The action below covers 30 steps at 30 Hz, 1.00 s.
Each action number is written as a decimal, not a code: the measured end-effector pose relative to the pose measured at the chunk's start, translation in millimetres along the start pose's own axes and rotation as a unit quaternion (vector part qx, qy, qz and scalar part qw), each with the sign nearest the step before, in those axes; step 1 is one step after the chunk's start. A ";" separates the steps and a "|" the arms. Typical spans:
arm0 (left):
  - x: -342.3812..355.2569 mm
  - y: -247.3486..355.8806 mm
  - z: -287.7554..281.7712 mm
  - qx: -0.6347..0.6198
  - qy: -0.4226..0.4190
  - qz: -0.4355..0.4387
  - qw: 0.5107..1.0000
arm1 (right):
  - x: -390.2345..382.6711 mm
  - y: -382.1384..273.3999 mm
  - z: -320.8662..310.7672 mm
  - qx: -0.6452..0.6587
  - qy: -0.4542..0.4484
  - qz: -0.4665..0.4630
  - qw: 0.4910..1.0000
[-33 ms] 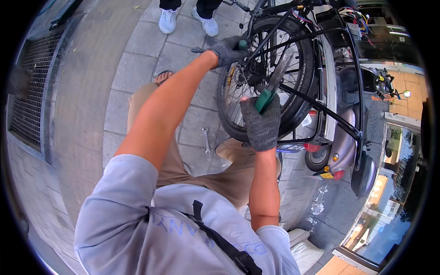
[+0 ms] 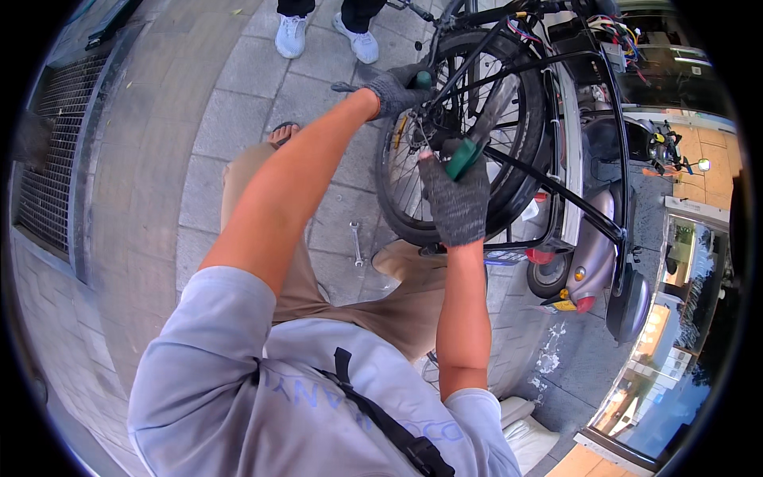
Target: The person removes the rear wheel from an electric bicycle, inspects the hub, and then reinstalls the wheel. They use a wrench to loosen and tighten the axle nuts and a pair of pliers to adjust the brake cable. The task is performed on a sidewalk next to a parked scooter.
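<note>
The black bicycle wheel (image 2: 515,183) with spokes and a brake disc sits inside a black frame, right of centre. My left hand (image 2: 389,94), in a grey knit glove, is closed around a green-handled tool (image 2: 423,80) beside the hub and frame tubes; its working end is hidden. My right hand (image 2: 455,200), also gloved, grips a second tool by its green handle (image 2: 462,157) over the wheel. That tool's metallic upper part (image 2: 497,103) points up and slightly right, but is too blurred to identify. A silver wrench (image 2: 357,243) lies on the pavement below the wheel.
Another person's white shoes (image 2: 291,36) stand at the top. A mauve scooter (image 2: 592,258) is behind the bicycle frame at right, with coloured wires (image 2: 624,36) above it. A metal grate (image 2: 52,151) runs along the left. A glass front (image 2: 668,334) borders the lower right.
My right hand has moved slightly up and to the right, carrying its green-handled tool with it. My left hand stays in nearly the same place on its tool.
</note>
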<state>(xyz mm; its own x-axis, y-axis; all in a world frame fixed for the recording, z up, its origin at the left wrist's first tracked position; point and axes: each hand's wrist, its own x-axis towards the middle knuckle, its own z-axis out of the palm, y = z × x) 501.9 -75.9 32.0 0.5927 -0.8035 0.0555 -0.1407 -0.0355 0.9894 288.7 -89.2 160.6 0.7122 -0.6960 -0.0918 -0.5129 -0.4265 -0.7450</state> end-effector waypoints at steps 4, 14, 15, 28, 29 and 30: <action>7.9 -13.8 7.6 -0.005 0.000 0.016 1.000 | 53.5 -54.7 -17.6 -0.224 0.090 -0.179 0.954; 32.0 -22.8 7.3 -0.009 -0.034 0.062 0.997 | 121.4 -50.1 7.3 -0.360 -0.023 -0.030 0.932; 34.0 -34.8 -0.7 -0.040 -0.024 0.064 0.997 | 119.2 -58.4 10.1 -0.292 0.005 -0.100 0.951; 44.5 -35.7 34.3 0.015 -0.034 0.093 0.995 | 69.3 -20.5 14.9 -0.136 0.133 -0.152 0.970; 47.8 -33.2 29.4 0.058 -0.022 0.106 0.992 | 75.1 -11.4 12.2 -0.283 0.062 -0.042 0.956; 45.5 -30.1 32.6 0.095 -0.016 0.119 0.988 | 97.6 5.2 4.3 -0.324 -0.075 0.051 0.942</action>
<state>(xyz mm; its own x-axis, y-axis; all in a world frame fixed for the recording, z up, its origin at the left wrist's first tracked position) 507.3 -130.8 0.4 0.5006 -0.8206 0.2755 -0.4214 0.0470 0.9057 357.6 -156.8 144.9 0.6782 -0.6833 -0.2704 -0.7323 -0.6590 -0.1716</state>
